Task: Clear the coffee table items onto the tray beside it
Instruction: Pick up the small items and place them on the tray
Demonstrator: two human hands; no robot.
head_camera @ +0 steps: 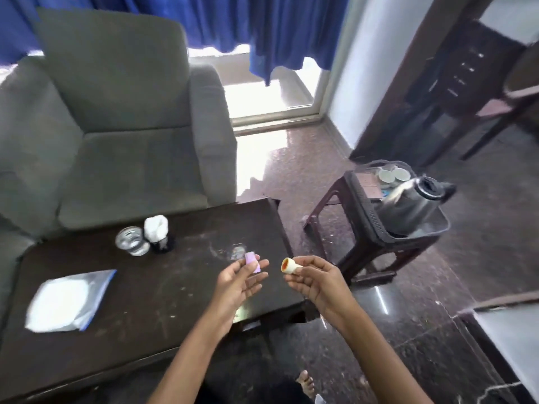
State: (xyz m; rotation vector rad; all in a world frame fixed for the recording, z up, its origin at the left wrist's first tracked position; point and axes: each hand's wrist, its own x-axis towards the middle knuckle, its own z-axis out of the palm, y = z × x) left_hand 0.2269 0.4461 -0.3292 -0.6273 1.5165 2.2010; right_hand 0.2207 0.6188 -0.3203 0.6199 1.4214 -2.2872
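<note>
Over the right end of the dark coffee table point(163, 287), my left hand point(239, 282) holds a small lilac block point(253, 261) between thumb and fingers. My right hand point(313, 277) grips a small cream cup with an orange inside point(289, 266), just past the table's right edge. On the table stand a clear glass point(131, 239) and a dark holder with white tissue point(157, 232); a zip bag with white contents point(68, 298) lies at the left. The dark tray point(364, 205) sits on a plastic stool point(335, 225) to the right, carrying a steel kettle point(408, 209) and white cups point(392, 174).
A grey armchair point(116, 135) stands behind the table. Blue curtains point(262, 27) hang over a bright doorway. Dark wooden furniture point(466, 83) is at the back right, and a pale surface point(513, 339) at the right edge. My bare foot point(306, 383) rests on the dark floor.
</note>
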